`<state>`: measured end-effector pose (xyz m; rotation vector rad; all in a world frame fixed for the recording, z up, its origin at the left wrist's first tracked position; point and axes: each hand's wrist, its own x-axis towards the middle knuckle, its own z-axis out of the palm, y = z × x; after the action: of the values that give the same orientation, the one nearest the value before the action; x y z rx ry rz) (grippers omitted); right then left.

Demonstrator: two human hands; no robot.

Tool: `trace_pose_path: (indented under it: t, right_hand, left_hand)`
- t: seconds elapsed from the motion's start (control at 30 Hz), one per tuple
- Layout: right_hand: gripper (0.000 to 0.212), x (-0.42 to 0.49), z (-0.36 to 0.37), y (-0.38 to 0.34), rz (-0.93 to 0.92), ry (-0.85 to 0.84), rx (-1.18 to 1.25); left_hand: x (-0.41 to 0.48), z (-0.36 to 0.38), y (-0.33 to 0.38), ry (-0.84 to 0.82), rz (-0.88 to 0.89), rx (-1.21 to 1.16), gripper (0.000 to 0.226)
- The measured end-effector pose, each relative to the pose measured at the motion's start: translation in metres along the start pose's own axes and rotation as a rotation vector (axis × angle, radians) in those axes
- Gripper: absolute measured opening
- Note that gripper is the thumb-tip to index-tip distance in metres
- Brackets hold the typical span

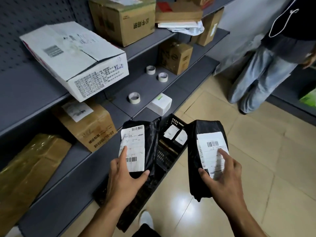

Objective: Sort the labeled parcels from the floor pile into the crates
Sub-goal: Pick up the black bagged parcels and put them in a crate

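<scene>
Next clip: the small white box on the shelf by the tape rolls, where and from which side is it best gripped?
Probably from the aisle side, slightly above, pinching the small white box across its two side faces. It is squat and flat-sided, sits at the front edge of the shelf, and only one tape roll stands near, to its left.

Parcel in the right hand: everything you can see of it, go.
The right-hand parcel is a long black plastic mailer, glossy and wrinkled. A white shipping label with a barcode near its top sits on the facing side; print unreadable. It is held nearly upright above the tiled floor, right of the black crate. The right hand grips its lower half, thumb on the left edge, index finger on the label; its bottom end sticks out below the hand.
</scene>
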<state>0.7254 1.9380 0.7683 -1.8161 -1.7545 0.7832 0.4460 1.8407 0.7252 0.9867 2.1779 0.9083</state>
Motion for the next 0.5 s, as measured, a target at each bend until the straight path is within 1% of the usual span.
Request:
trace_pose_path:
  t: [0.1,0.2,0.37,0.5]
  right_hand:
    - [0.086,0.036,0.005,-0.004,-0.039,-0.028,-0.019]
    - [0.086,0.073,0.012,-0.005,-0.117,-0.089,-0.014]
    - [0.086,0.149,0.023,0.006,-0.228,-0.238,-0.040]
    - [0.087,0.214,0.029,0.026,-0.342,-0.369,-0.066]
  left_hand:
    - [0.029,0.012,0.022,0.034,0.033,0.024,0.113]
    - [0.046,0.025,0.040,0.115,0.021,0.048,0.114]
    - [0.060,0.052,0.054,0.294,-0.160,-0.004,0.114]
    - [0.055,0.098,0.064,0.404,-0.325,0.002,0.115]
